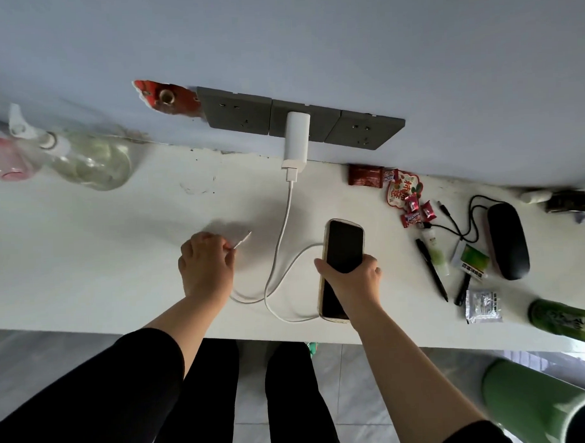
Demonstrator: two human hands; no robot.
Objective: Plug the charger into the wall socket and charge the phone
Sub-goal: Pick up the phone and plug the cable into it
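Observation:
A white charger (296, 138) sits plugged into the middle plate of the grey wall socket strip (364, 129). Its white cable (279, 251) runs down over the white counter (86, 255) and loops near the front edge. My left hand (206, 264) pinches the cable's free end, whose connector tip (243, 239) sticks out to the right of the fingers. My right hand (351, 279) grips a phone (343, 249) with a dark screen and light case, lying lengthwise on the counter. The connector tip and the phone are apart.
Left on the counter lie a clear spray bottle (83, 159) and a pink bottle (3, 158). On the right are candies (413, 207), pens (432, 272), a black glasses case (507, 240), a black cable (463, 218), a foil packet (483, 305) and green canisters (566, 321).

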